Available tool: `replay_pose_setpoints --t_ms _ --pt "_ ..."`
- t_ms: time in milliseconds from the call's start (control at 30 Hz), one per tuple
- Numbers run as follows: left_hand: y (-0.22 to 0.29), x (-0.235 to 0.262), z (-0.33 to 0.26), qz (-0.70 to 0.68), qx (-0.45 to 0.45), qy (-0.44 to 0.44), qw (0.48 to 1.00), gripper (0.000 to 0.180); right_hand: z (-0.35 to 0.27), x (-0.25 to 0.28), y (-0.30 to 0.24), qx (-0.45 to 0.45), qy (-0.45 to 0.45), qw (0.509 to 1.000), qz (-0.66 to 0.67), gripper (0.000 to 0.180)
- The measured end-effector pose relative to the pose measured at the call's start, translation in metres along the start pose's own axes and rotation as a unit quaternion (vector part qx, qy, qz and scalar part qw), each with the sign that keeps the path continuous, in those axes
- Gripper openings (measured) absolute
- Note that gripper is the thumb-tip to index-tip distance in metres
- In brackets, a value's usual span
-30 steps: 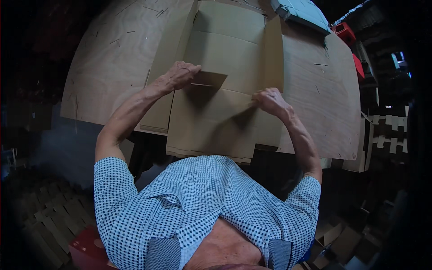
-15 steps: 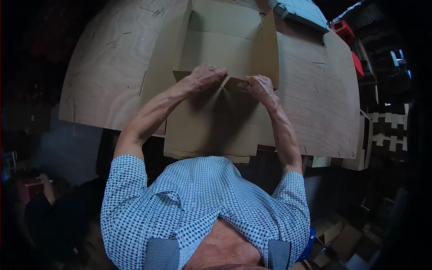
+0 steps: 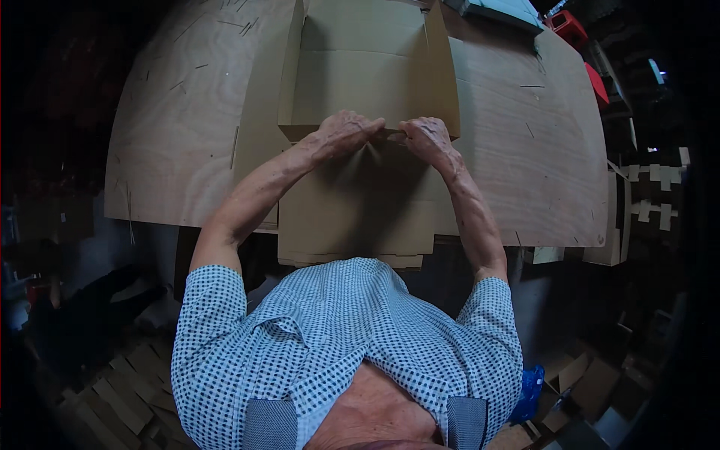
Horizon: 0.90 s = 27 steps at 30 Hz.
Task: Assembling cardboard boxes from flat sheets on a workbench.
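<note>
In front of me a brown cardboard box (image 3: 356, 82) lies open on the wooden board, its left and right walls upright. At its near side my left hand (image 3: 349, 133) is closed around a cardboard flap, knuckles up. Close by on the right, my right hand (image 3: 427, 139) grips the flap at that same near edge, thumb side toward the left. Only a small gap parts the two hands. Toward my body a wide flat cardboard panel (image 3: 352, 225) hangs over the board's front edge. The fingers' undersides are hidden.
The pale plywood board (image 3: 180, 150) bears scattered thin slivers. At the far right are a light blue flat item (image 3: 499, 15) and red plastic objects (image 3: 568, 28). Cardboard pieces (image 3: 120, 397) lie on the floor at lower left. Another person's dark-clothed limbs (image 3: 90, 307) show at left.
My hands have come closer together, and the flap pieces between them now meet more nearly level. The view has shifted slightly; the other person at left has moved lower.
</note>
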State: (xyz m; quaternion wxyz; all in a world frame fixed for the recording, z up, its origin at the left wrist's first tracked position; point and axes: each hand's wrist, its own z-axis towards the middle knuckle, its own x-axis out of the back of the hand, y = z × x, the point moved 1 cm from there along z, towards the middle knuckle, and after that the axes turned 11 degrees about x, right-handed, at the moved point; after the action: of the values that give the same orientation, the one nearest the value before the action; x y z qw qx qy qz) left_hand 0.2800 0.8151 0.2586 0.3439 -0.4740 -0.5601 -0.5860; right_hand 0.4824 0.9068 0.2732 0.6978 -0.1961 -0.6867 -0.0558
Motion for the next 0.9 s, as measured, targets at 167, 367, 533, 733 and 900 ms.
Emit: replay_pose_setpoints --t_ms 167,367,533,733,900 --pt "0.001 0.011 0.005 -0.03 0.035 -0.007 0.999 0.017 -0.007 0.006 -0.005 0.113 0.249 0.962 -0.013 0.03" --pt "0.0 0.031 0.008 -0.061 0.047 -0.024 0.997 0.022 -0.146 -0.012 -0.01 -0.048 0.283 0.957 -0.031 0.05" --pt "-0.009 0.01 0.014 -0.11 -0.009 0.032 0.993 0.015 -0.201 -0.068 -0.021 0.013 0.144 0.987 -0.073 0.048" --pt "-0.004 0.001 0.005 -0.139 -0.005 -0.088 0.986 0.018 -0.171 -0.02 -0.017 0.016 0.32 0.943 0.087 0.036" --pt "0.01 0.008 0.006 -0.148 -0.048 -0.206 0.966 0.019 -0.132 -0.015 0.006 -0.009 0.377 0.92 0.109 0.036"
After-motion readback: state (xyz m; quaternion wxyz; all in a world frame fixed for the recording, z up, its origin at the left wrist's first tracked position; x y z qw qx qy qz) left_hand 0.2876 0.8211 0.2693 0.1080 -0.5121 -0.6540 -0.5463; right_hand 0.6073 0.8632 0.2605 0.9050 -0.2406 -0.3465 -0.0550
